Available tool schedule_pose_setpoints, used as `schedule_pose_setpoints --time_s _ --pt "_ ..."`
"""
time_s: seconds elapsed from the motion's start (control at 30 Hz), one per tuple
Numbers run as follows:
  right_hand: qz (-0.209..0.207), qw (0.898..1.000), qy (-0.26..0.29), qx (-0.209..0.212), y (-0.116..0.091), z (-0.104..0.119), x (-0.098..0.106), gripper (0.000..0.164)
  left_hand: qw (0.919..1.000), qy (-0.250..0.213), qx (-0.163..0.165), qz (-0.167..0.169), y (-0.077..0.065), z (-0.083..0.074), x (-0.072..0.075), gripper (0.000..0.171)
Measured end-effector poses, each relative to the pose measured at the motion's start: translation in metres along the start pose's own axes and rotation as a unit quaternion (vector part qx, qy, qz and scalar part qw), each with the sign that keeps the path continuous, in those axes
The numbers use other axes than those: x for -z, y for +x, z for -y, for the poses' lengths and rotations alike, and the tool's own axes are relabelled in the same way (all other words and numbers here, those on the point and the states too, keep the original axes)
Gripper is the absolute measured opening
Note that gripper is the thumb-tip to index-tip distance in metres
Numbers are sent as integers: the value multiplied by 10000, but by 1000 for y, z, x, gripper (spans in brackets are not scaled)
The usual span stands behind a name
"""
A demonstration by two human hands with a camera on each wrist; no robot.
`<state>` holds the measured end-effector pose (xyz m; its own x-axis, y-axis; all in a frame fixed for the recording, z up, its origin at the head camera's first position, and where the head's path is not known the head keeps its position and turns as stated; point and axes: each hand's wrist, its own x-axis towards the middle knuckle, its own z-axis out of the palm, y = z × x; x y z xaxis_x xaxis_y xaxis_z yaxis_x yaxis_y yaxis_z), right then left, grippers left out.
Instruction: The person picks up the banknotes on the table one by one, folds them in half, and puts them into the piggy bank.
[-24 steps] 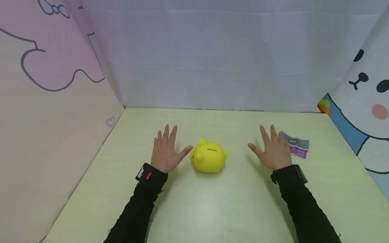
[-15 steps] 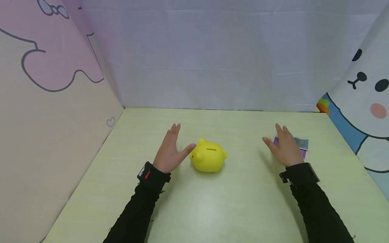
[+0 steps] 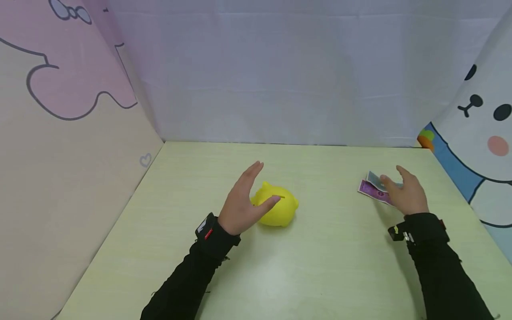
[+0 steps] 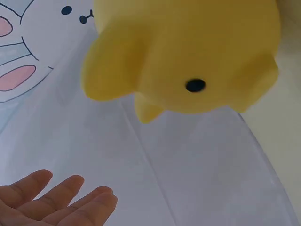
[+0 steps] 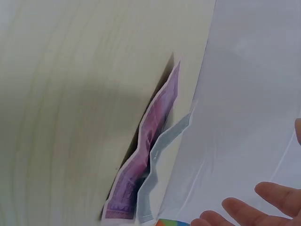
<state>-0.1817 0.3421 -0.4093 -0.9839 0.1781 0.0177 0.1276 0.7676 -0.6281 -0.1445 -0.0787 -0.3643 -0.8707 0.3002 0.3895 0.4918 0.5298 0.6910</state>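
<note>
1. The table [image 3: 320, 262] bears everything, its flat top letting the bank sit steady.
2. The left hand [image 3: 244, 202] holds nothing, thumb wide of the fingers, perhaps to fit the bank's round side; I cannot tell whether they touch.
3. The right hand [image 3: 411, 196], also unfilled, hangs thumb-apart by the notes, seemingly for pinching.
4. The yellow bank [image 3: 287, 211] stands mid-table, slot upward, probably for access.
5. The purple note [image 5: 146, 136] and grey note [image 5: 149, 183] lie creased, overlapping, at the table's right, likely lifted by their folds.

L hand [image 3: 242, 206] w/ fingers [image 4: 59, 200] straight, thumb out. R hand [image 3: 410, 195] loose, thumb out. Arms [image 3: 188, 271] fwd.
</note>
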Motion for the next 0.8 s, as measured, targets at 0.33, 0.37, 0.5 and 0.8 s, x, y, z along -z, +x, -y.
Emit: schedule_pose_setpoints --time_s 0.33,0.37,0.5,0.8 --pt "-103 9983 -6 -566 5 -27 9 78 9969 -327 -681 229 -2 -26 -23 76" --pt "-68 9979 16 -647 6 -30 9 78 9966 -398 -661 278 -2 -29 -26 76" --pt "112 9951 6 -983 11 -37 11 81 9947 -638 -517 619 -4 -37 -38 77" --pt "553 9895 -373 -1282 19 -44 13 79 9866 -884 -110 1368 -2 -43 -66 78"
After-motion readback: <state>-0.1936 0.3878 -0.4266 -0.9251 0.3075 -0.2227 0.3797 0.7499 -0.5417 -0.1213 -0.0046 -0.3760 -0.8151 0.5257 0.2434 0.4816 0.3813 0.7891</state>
